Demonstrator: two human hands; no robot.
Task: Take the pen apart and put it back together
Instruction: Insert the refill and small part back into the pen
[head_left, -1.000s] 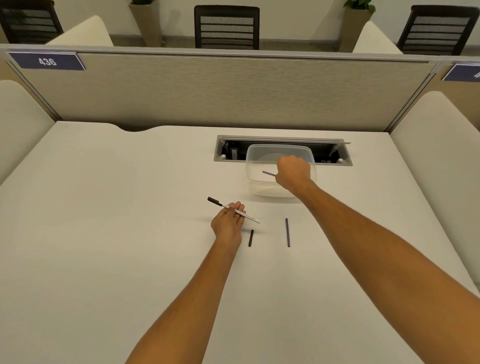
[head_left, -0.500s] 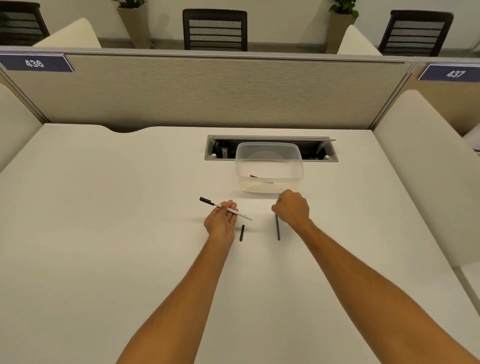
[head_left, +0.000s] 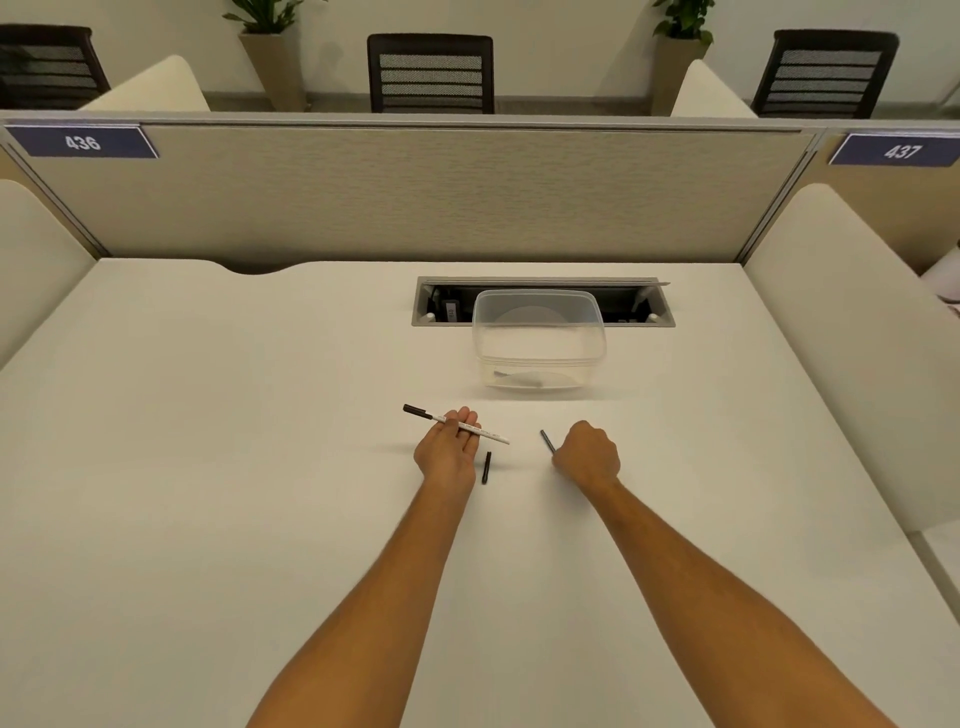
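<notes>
Two hands: the left hand, fingers loosely curled, holds one white pen barrel; the right hand, fisted, grips one dark refill; one black cap lies between them

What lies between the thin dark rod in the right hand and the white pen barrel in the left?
Nothing visible. The right hand holds the rod; the left hand holds the barrel, its open end toward the rod. Only bare table lies between. The small black cap lies nearer the person, off that line.
</notes>
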